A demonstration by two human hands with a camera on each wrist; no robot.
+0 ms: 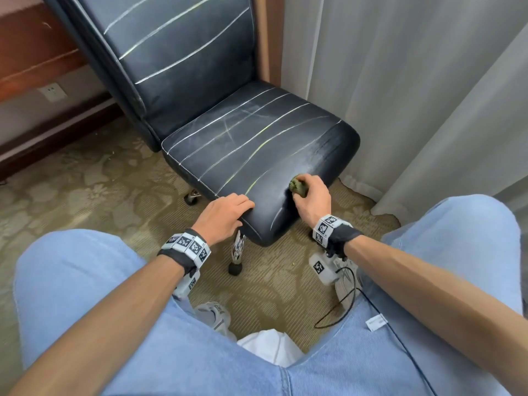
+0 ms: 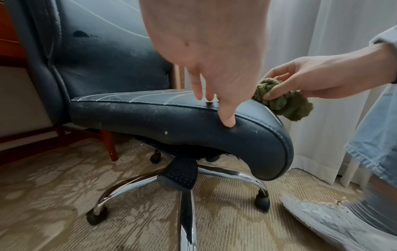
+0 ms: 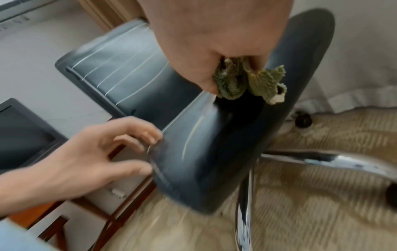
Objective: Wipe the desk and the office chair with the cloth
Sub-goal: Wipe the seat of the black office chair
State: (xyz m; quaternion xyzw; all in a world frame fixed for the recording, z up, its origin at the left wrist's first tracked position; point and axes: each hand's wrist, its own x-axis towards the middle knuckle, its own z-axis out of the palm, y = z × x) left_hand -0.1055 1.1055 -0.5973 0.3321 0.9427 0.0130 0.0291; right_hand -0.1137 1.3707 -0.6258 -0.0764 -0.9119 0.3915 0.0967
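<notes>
Cloth (image 1: 298,187) bunched in right hand (image 1: 312,200), pressed on office chair (image 1: 257,144).

Patterned beige carpet (image 1: 94,195) bearing the office chair (image 1: 257,144) on castors (image 2: 96,215) of a chrome star base (image 2: 184,186); chair standing near the white curtain (image 1: 414,81), whose hem meets the carpet; red-brown wooden desk leg (image 2: 109,147) standing behind; person's pale shoes (image 2: 335,222) planted beside the base.

Dark leather office chair (image 1: 228,144) stands on patterned carpet (image 1: 85,190), white curtain (image 1: 400,95) just right, wooden desk (image 1: 34,52) left. Left hand (image 1: 225,214) rests on seat's front-left corner; right hand (image 1: 311,200) presses bunched green cloth (image 1: 297,186) on front edge.
</notes>
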